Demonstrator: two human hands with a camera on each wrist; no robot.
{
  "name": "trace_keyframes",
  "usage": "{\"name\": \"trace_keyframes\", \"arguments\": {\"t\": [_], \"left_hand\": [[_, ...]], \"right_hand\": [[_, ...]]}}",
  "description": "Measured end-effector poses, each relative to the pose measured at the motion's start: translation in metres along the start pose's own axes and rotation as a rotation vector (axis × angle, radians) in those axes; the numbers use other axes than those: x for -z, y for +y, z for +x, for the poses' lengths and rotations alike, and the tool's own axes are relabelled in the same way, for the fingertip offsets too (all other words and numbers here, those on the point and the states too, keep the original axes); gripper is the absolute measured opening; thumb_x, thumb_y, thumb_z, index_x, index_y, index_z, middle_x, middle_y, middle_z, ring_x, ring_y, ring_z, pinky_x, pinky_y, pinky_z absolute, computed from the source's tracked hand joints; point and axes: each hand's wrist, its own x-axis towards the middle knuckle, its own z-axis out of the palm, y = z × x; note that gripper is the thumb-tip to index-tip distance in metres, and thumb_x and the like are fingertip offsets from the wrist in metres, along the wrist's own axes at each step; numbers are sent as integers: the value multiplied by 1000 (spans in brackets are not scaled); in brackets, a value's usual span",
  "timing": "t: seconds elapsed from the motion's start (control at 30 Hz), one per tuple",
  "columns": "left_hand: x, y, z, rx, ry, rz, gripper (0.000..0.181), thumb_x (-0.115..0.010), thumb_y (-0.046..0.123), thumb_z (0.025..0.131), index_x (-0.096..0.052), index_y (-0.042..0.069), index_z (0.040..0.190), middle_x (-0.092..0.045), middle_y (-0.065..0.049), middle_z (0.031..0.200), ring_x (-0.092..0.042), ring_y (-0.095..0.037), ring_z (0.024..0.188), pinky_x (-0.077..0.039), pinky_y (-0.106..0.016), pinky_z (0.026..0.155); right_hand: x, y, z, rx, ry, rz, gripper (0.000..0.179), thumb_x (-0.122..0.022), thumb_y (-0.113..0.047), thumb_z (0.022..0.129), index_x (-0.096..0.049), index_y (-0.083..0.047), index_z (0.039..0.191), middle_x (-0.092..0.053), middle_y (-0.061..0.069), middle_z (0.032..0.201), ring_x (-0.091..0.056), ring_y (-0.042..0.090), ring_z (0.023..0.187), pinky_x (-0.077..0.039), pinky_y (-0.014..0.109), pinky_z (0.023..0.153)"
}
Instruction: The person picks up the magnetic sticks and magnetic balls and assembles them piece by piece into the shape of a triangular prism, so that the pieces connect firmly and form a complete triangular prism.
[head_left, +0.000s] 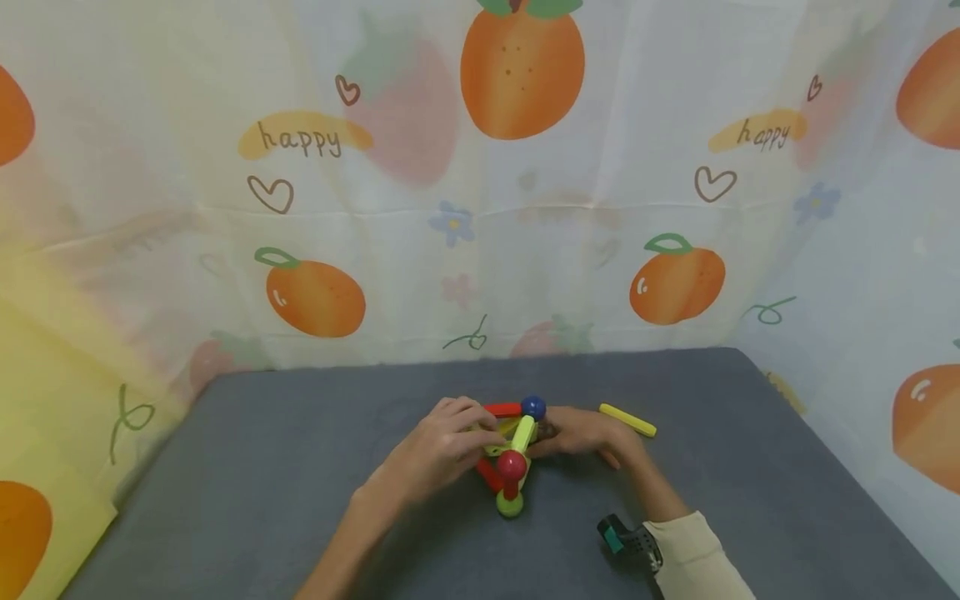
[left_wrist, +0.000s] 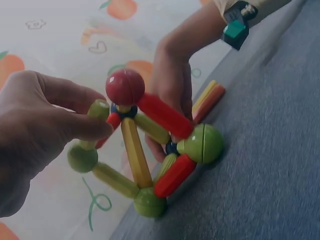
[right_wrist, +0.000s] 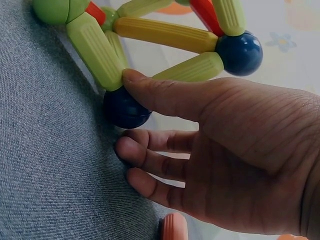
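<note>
A frame of magnetic building rods and balls stands on the grey table, between both hands in the head view. My left hand is at its left side, thumb and fingers pinching a short light green rod above a green ball. A red ball tops the near corner, over a green ball at the table. From the right, my right hand holds a low blue ball, thumb at its joint with a light green rod, fingers curled below. Another blue ball sits higher up.
A loose yellow rod lies right of the right hand, with an orange-red rod near that hand. A fruit-printed cloth hangs behind the table. A dark strapped device is by the right sleeve.
</note>
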Motion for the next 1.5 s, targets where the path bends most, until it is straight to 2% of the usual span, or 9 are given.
{"name": "trace_keyframes", "arguments": {"t": [0.17,0.33,0.73,0.93,1.13,1.3,1.37,1.43,1.5], "left_hand": [[3,-1,-3,59,-43,-17,29,-88,-1,80,-82,17,102,-73,3,103,-64,-15,103,-54,-35,91],[1,-1,-3,30,-40,-26,29,-88,-1,79,-83,18,100,-75,5,103,-65,-14,103,-53,-35,92],[-13,11,4,-67,44,-57,31,-94,9,76,-81,21,101,-76,8,100,-66,-11,101,-52,-31,93],[-21,22,8,-41,55,-38,37,-94,15,78,-79,20,111,-76,9,102,-66,-8,101,-51,-29,93],[-13,18,4,104,-59,-106,50,-94,26,79,-75,21,125,-72,4,117,-62,-15,114,-51,-38,96],[-12,-5,-14,518,-245,-412,89,-90,41,82,-43,26,157,-54,-6,143,-51,-23,132,-53,-49,100],[-19,-16,-25,664,-316,-568,91,-85,42,87,-35,25,161,-57,-7,137,-57,-21,123,-55,-44,95],[-27,-24,-34,708,-379,-648,78,-80,43,93,-41,22,157,-63,-4,127,-62,-15,106,-55,-35,88],[-35,-30,-40,676,-406,-664,59,-77,43,95,-55,18,145,-67,-1,112,-60,-9,88,-52,-28,79]], "right_hand": [[0,-2,2,-33,12,-6,24,-66,-21,104,-62,-8,124,-68,5,109,-54,14,92,-45,33,85],[-1,0,3,-21,6,-8,24,-67,-21,104,-64,-9,124,-70,6,119,-60,14,101,-49,35,92],[1,5,-1,-2,3,-51,18,-63,-19,105,-66,-9,119,-62,3,110,-56,15,99,-46,34,87],[2,2,-1,4,11,-55,16,-63,-19,104,-67,-8,116,-63,3,107,-56,15,98,-48,35,89],[0,1,-1,-1,3,-42,32,-63,-18,105,-60,-6,134,-63,11,133,-60,29,126,-49,52,107],[0,0,-2,-26,9,-27,42,-66,-19,103,-55,-5,141,-60,15,138,-56,37,131,-46,58,111],[0,-3,-4,-34,11,-10,42,-68,-18,102,-54,-6,140,-60,14,135,-58,34,128,-46,56,110],[1,-6,-7,-59,6,0,44,-68,-16,101,-50,-6,139,-61,13,129,-60,29,118,-49,50,105],[3,-12,-12,-113,-12,-3,38,-70,-15,98,-51,-8,130,-62,9,113,-61,22,100,-51,41,90]]}}
